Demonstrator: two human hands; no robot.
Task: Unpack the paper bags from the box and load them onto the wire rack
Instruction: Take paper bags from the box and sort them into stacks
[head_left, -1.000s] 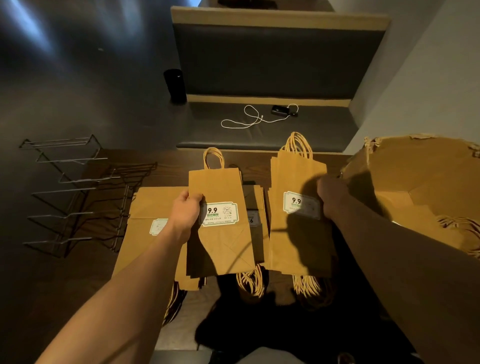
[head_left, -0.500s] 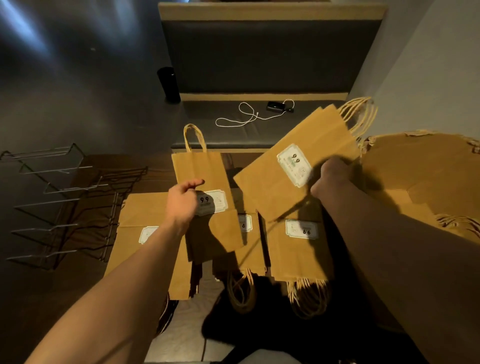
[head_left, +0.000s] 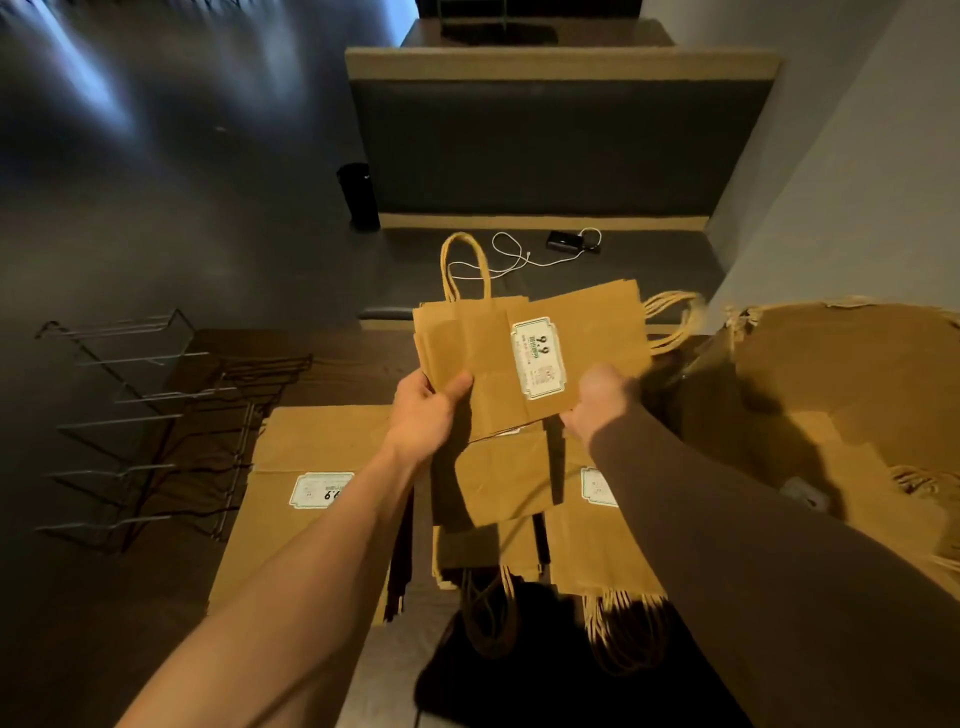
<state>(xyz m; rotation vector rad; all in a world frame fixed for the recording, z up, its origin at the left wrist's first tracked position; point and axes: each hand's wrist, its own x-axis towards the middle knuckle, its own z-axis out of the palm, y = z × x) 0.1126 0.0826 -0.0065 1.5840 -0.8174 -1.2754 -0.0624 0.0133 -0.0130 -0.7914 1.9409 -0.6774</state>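
Both hands hold brown paper bags up over the table. My left hand (head_left: 423, 410) grips an upright bag (head_left: 457, 343) whose twine handle points up. My right hand (head_left: 597, 402) grips a second bag (head_left: 587, 332), turned sideways across the first, its white 9.9 label facing me and its handles pointing right. Below them lie flat stacks of bags: a wide one at the left (head_left: 291, 467), a middle one (head_left: 498, 488) and a right one (head_left: 587, 551). The open cardboard box (head_left: 857, 395) stands at the right with bags inside. The wire rack (head_left: 150, 415) stands at the left.
A dark upholstered bench (head_left: 550, 140) runs behind the table, with a white cable (head_left: 509, 257) and a small black device (head_left: 563, 241) on its seat. A black cylinder (head_left: 358, 197) stands on the floor beside the bench. A pale wall rises at the right.
My right hand has swung its bag left and turned it sideways over the bag in my left hand. My left hand has lifted its bag higher. The two bags now overlap.
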